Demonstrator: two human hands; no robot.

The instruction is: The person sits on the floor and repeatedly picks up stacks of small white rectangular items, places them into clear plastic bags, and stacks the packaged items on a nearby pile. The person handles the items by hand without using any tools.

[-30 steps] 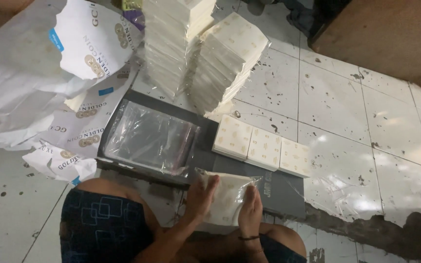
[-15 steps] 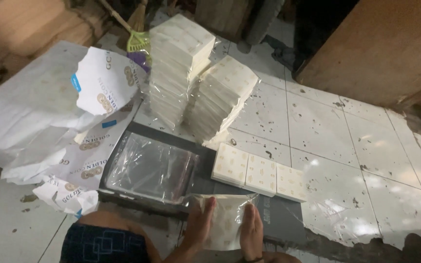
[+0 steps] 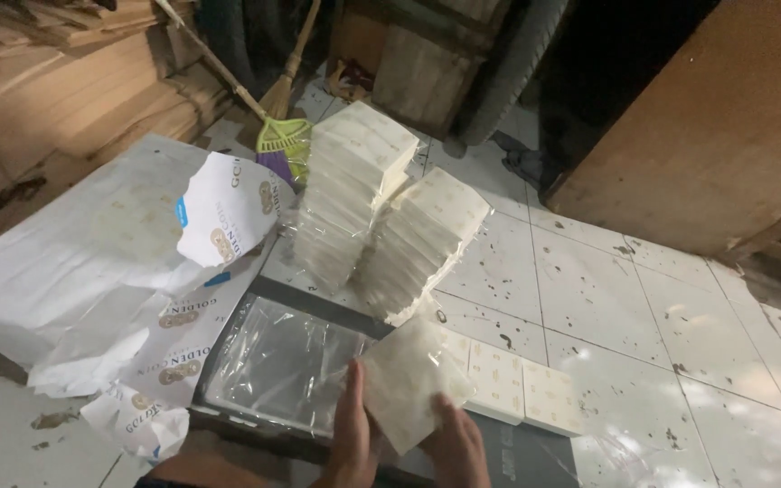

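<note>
Cream, clear-wrapped square packet [image 3: 409,380], clamped between left hand [image 3: 350,434] and right hand [image 3: 454,447], has risen toward 2 tall packet stacks [image 3: 381,208].

Both the left hand [image 3: 352,434] and the right hand [image 3: 454,447] are bare, without gloves or rings.

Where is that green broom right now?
In the head view, the green broom leans at the upper left, just behind the taller stack of white packets.
</note>
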